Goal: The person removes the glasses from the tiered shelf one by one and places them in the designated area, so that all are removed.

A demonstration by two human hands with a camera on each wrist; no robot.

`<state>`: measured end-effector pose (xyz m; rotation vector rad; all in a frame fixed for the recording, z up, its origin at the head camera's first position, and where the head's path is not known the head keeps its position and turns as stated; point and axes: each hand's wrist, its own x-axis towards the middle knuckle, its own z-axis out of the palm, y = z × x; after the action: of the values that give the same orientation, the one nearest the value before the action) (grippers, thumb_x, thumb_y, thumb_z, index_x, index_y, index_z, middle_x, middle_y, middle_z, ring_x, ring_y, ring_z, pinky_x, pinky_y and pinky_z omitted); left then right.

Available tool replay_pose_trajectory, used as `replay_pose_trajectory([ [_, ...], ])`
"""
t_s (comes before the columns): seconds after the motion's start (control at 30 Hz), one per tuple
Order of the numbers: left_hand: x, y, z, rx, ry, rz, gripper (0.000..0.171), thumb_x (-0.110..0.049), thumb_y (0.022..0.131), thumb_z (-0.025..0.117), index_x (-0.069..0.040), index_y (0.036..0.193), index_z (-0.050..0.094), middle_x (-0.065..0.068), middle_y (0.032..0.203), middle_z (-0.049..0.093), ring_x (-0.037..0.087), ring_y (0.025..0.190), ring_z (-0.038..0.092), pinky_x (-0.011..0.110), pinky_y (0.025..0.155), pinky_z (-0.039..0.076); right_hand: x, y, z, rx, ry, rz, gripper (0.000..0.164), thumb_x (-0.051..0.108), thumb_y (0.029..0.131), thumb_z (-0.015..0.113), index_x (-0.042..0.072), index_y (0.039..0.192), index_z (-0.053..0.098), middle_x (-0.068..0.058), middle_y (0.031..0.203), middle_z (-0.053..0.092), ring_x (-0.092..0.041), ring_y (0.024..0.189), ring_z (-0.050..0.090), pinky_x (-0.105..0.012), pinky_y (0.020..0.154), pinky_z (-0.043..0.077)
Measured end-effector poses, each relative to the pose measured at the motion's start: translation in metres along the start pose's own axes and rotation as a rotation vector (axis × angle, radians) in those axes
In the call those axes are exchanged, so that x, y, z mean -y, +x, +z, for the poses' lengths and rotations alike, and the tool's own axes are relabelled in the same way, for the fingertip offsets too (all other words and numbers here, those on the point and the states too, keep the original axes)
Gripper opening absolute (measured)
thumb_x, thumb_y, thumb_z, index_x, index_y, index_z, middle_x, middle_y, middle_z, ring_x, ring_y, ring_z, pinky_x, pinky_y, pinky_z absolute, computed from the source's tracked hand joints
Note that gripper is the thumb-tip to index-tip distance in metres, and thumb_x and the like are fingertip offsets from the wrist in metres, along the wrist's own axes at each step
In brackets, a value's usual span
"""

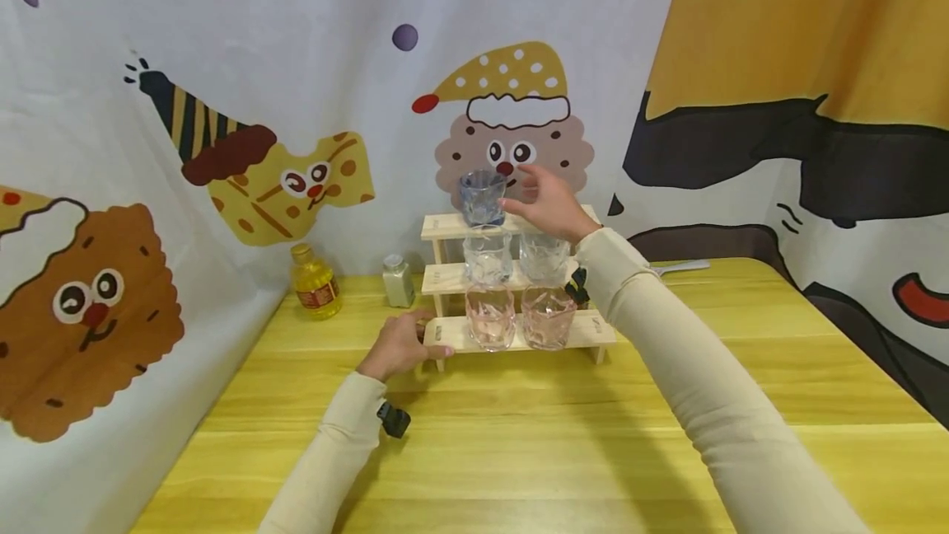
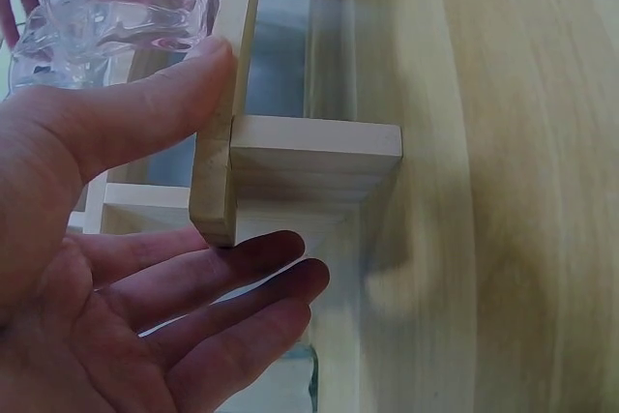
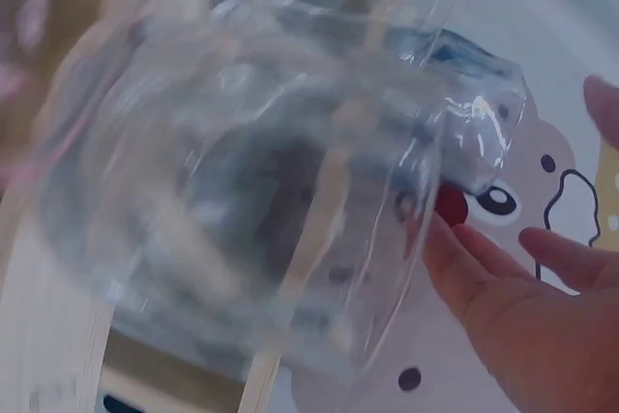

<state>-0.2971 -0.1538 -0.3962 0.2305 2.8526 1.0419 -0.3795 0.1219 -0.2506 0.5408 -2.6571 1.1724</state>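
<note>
A three-step wooden stand [image 1: 454, 334] holds clear faceted glasses. My left hand [image 1: 400, 346] is at the left end of its lowest step, thumb on top of the board and fingers around the end in the left wrist view. My right hand [image 1: 552, 203] is at the top step, fingers spread beside a blue glass [image 1: 483, 198]; its thumb overlaps the glass's right side in the head view. Below stand two colourless glasses, one left [image 1: 487, 257] and one right [image 1: 544, 257]. Two pinkish glasses, left [image 1: 490, 318] and right [image 1: 548, 318], occupy the lowest step.
To the stand's left are a yellow oil bottle [image 1: 316, 282] and a small jar [image 1: 398, 281] with pale contents. A light-coloured utensil handle [image 1: 684, 266] lies at the back right of the wooden table [image 1: 474, 452]. A cartoon-printed curtain [image 1: 334, 48] hangs close behind.
</note>
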Motion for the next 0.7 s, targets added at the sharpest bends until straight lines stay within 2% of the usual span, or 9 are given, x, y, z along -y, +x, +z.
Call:
replay_pose_trajectory([
  [0.23,0.0,0.0,0.0,-0.008,0.005,0.007,0.079,-0.035,0.081,0.085,-0.002,0.145,0.051,0.021,0.125,0.07,0.033,0.114,0.068,0.048,0.093,0.057,0.014,0.018,0.012,-0.01,-0.037,0.085,0.076,0.035,0.096,0.067,0.007,0.157,0.03,-0.02,0.15,0.05,-0.035,0.134,0.053,-0.051,0.107,0.048],
  [0.37,0.0,0.0,0.0,-0.003,0.011,0.008,0.079,-0.036,0.081,0.084,-0.003,0.145,0.051,0.021,0.126,0.069,0.033,0.115,0.067,0.049,0.093,0.057,0.02,0.024,0.019,-0.045,0.004,0.164,0.073,0.036,0.096,0.068,0.007,0.154,0.036,-0.018,0.145,0.054,-0.033,0.127,0.056,-0.05,0.102,0.051],
  [0.5,0.001,0.0,0.001,-0.004,0.007,-0.006,0.079,-0.036,0.082,0.084,-0.004,0.146,0.051,0.02,0.127,0.069,0.033,0.116,0.067,0.049,0.094,0.056,0.028,0.03,0.027,-0.062,0.071,0.202,0.073,0.034,0.095,0.069,0.004,0.153,0.037,-0.017,0.151,0.048,-0.034,0.135,0.051,-0.048,0.108,0.048],
  [0.6,0.001,0.0,0.001,-0.005,0.007,-0.003,0.079,-0.037,0.081,0.084,-0.004,0.146,0.051,0.021,0.127,0.069,0.034,0.116,0.066,0.049,0.095,0.056,0.033,0.033,0.032,-0.072,0.072,0.219,0.073,0.032,0.095,0.069,0.004,0.154,0.037,-0.017,0.156,0.043,-0.034,0.141,0.046,-0.048,0.111,0.046],
  [0.7,0.001,0.0,0.001,-0.005,0.011,-0.001,0.079,-0.036,0.081,0.084,-0.004,0.145,0.051,0.02,0.127,0.069,0.033,0.116,0.067,0.048,0.095,0.056,0.036,0.034,0.035,-0.085,0.042,0.236,0.073,0.033,0.095,0.068,0.003,0.153,0.037,-0.017,0.156,0.044,-0.035,0.141,0.046,-0.049,0.111,0.046],
])
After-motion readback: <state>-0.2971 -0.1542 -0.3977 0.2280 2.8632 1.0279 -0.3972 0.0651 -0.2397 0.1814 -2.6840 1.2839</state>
